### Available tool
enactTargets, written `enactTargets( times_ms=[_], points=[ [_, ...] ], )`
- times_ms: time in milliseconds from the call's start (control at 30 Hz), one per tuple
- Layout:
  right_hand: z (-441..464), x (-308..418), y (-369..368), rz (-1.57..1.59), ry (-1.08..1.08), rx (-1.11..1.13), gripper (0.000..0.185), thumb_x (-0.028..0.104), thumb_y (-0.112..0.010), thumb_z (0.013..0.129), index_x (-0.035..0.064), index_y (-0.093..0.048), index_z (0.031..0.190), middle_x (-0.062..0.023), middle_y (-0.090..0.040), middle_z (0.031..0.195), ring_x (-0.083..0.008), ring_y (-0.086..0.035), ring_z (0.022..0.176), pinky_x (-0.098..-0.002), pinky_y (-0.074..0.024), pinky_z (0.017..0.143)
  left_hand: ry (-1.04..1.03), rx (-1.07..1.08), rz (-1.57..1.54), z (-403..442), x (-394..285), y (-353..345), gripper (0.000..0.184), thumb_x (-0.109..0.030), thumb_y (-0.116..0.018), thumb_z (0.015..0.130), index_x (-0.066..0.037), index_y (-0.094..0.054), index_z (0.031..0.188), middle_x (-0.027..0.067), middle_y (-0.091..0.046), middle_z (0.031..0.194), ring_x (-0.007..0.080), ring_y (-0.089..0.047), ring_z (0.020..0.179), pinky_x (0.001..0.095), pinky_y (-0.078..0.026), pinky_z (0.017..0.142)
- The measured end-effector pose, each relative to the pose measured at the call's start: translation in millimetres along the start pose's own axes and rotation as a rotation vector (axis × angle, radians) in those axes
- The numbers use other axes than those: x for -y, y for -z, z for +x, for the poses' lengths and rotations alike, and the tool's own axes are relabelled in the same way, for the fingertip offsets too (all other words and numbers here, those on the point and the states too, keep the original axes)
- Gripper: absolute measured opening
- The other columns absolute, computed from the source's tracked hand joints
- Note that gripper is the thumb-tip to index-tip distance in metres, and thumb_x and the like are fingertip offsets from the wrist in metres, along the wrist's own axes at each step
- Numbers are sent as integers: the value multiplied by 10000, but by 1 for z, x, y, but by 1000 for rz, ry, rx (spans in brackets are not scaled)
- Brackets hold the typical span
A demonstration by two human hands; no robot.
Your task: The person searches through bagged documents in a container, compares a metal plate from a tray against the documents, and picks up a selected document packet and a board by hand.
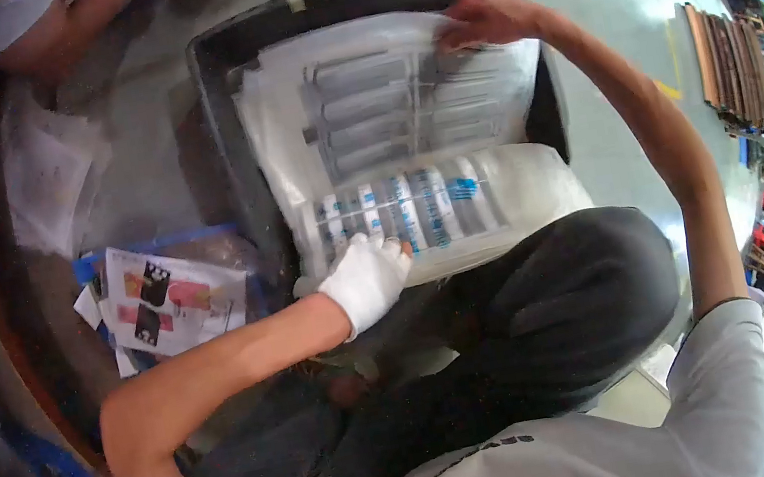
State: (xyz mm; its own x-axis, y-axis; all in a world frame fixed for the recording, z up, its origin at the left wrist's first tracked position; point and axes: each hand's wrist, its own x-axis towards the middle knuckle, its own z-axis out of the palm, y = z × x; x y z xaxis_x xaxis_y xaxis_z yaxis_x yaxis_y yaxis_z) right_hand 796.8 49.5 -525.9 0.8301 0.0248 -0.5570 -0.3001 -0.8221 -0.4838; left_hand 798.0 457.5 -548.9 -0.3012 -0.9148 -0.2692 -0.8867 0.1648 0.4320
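A stack of clear plastic bags (pixel 485 197) with blue print and pale stripes lies at the near side of a black bin (pixel 213 95). An upper plastic bag (pixel 362 112) with grey stripes spreads over the bin's far part. My left hand (pixel 369 280), in a white fingerless glove, has its fingers curled on the near left edge of the stack. Bare and bent at the fingers, my right hand (pixel 489 19) pinches the far right corner of the upper bag. Its fingertips are partly blurred.
Left of the bin, a printed sheet (pixel 174 301) with red and black pictures lies on a blue-edged bag. Loose clear plastic (pixel 55 190) sits farther left. Another person's arm (pixel 60 35) shows at top left. Stacked brown boards (pixel 724 64) stand at far right.
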Motion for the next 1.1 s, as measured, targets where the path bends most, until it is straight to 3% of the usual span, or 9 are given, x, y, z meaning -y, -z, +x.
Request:
enactTargets(
  times_ms=[167,300,367,633,700,733,833,900,1100],
  points=[
    [-140,-44,100,356,-270,-271,356,272,-677,928,42,-674,1200,-15,-688,943,-80,-589,875,-230,-475,823,-1,63,-41,5,3,10,323,-117,-516,881,-35,-593,1184,100,-650,959,251,-645,935,382,-493,770],
    [-293,-213,223,-89,-278,-527,336,226,-584,963,50,-650,1241,-23,-718,988,-115,-627,913,-259,-484,857,-44,83,-69,6,6,29,314,-115,-543,864,-30,-601,1160,106,-646,941,262,-644,930,388,-496,764],
    [-352,-186,245,-485,-433,-898,336,230,-561,964,86,-637,1258,-58,-733,1020,-148,-664,940,-288,-495,862,6,211,-115,11,6,37,325,-103,-566,839,-22,-605,1151,112,-635,913,283,-638,895,406,-496,737],
    [-290,-231,55,-597,-861,-1102,324,191,-468,975,147,-649,1240,-223,-668,863,-350,-672,783,-467,-512,663,-6,150,-127,9,7,31,406,-124,-605,784,-6,-593,1172,134,-633,959,301,-620,879,421,-492,734],
    [-246,-313,-70,-593,-392,-834,398,163,-535,931,94,-551,1323,-240,-600,1198,-374,-576,1119,-476,-450,976,-63,65,-119,4,5,26,443,-138,-611,780,-14,-581,1204,141,-630,1008,302,-617,932,426,-487,776],
    [-232,-248,-91,-239,-493,-428,458,122,-590,890,83,-531,1342,-236,-562,1291,-387,-536,1199,-456,-422,1031,-51,71,-120,3,4,26,468,-139,-615,776,-13,-571,1224,150,-627,1042,304,-614,957,428,-483,797],
    [-169,-199,-123,250,-633,-932,506,149,-642,898,80,-494,1377,-186,-540,1367,-332,-477,1310,-410,-386,1088,8,166,-126,6,3,31,528,-145,-633,761,-2,-550,1262,171,-623,1113,308,-605,1006,424,-473,848],
    [-148,-161,-126,154,-447,-1203,479,101,-630,895,74,-512,1359,-176,-575,1320,-344,-495,1284,-399,-403,1063,-3,121,-107,6,2,30,549,-154,-651,750,5,-545,1265,177,-619,1131,306,-602,1015,421,-472,852],
    [-107,-53,-93,68,-72,-957,477,83,-632,876,81,-512,1337,-183,-561,1282,-370,-504,1221,-435,-410,1052,-28,158,-114,9,2,31,558,-151,-663,742,2,-540,1264,167,-616,1085,306,-608,989,419,-473,840]
  ],
)
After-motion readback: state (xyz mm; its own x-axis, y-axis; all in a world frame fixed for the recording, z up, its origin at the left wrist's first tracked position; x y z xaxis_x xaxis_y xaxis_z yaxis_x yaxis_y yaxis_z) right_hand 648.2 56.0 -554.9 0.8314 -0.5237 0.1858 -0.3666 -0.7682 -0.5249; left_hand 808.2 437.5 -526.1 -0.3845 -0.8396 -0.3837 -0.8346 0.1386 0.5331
